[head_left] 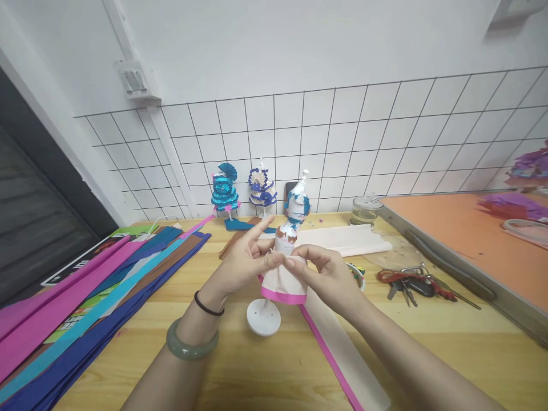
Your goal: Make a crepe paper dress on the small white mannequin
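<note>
A white form on a stand, with blue and brown scraps stuck on its upper part, stands tilted in front of me on a round white base. Cream paper with a pink edge wraps around its lower part like a skirt. My left hand pinches the top of this paper between thumb and fingers, index finger raised. From the right, my right hand pinches the paper's top edge, its thumb near the left thumb. A long tail of the cream strip runs toward the front right.
Colored paper strips lie at the left. Two decorated paper figures stand at the back. Keys, a glass jar and an orange board are at the right. A cream roll lies behind my hands.
</note>
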### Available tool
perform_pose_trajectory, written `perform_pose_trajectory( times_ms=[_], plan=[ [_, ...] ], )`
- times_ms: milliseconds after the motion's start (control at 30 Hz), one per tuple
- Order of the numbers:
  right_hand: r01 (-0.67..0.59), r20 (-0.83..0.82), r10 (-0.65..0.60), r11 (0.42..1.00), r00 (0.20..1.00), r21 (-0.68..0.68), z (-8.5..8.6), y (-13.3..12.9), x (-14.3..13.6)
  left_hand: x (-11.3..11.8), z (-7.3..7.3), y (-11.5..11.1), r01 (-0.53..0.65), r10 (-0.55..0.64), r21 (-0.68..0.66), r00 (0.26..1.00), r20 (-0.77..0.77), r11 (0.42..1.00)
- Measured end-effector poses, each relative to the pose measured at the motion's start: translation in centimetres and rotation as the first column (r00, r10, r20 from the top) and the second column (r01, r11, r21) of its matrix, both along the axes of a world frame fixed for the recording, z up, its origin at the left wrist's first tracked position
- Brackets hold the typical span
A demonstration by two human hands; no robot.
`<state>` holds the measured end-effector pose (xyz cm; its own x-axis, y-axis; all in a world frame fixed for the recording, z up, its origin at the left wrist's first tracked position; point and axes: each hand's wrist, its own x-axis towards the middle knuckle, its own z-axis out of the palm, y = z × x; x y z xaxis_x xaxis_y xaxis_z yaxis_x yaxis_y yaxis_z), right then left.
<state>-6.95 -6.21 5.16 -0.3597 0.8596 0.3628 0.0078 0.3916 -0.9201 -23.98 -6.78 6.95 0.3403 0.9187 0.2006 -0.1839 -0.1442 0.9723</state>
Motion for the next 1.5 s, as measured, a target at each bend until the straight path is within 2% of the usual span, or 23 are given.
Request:
perform_pose_trajectory(
  times_ms=[100, 233, 533, 667, 933, 1200, 1367, 1500],
  plan=[
    [0.036, 0.009, -0.036, 0.999, 0.999, 0.011, 0.2, -0.1, 0.0, 0.2, -0.3, 0.1, 0.004, -0.003, -0.016, 0.999, 0.045, 1.000],
    [0.070, 0.056, -0.073, 0.996, 0.996, 0.057, 0.4, -0.1, 0.1, 0.2, -0.2, 0.0, -0.019, 0.020, -0.062, 0.999, 0.024, 0.998],
    [0.134, 0.097, -0.152, 0.977, 0.984, 0.163, 0.2, 0.2, 0.4, 0.0, -0.2, 0.1, -0.035, 0.034, -0.038, 0.999, -0.015, 0.999],
    [0.082, 0.093, -0.105, 0.971, 0.990, 0.225, 0.4, 0.1, 0.6, -0.2, -0.2, 0.2, -0.076, 0.076, -0.013, 0.997, -0.002, 0.997],
    [-0.070, 0.115, 0.044, 0.971, 0.992, 0.227, 0.5, 0.0, 1.1, -0.4, 0.2, 0.0, -0.074, 0.074, -0.007, 0.997, -0.025, 0.997],
    [-0.053, 0.127, 0.023, 0.970, 0.992, 0.237, 0.5, 0.1, 1.1, -0.4, 0.2, 0.0, -0.070, 0.070, -0.003, 0.997, -0.038, 0.998],
    [-0.093, 0.053, 0.085, 0.981, 0.995, 0.168, 0.6, 0.2, 0.9, -0.4, 0.1, 0.1, -0.041, 0.041, -0.001, 0.999, -0.013, 0.999],
    [-0.066, 0.003, 0.066, 0.993, 0.998, 0.100, 0.5, 0.3, 0.8, -0.3, -0.1, 0.3, -0.022, 0.022, -0.010, 1.000, -0.011, 1.000]
  ],
)
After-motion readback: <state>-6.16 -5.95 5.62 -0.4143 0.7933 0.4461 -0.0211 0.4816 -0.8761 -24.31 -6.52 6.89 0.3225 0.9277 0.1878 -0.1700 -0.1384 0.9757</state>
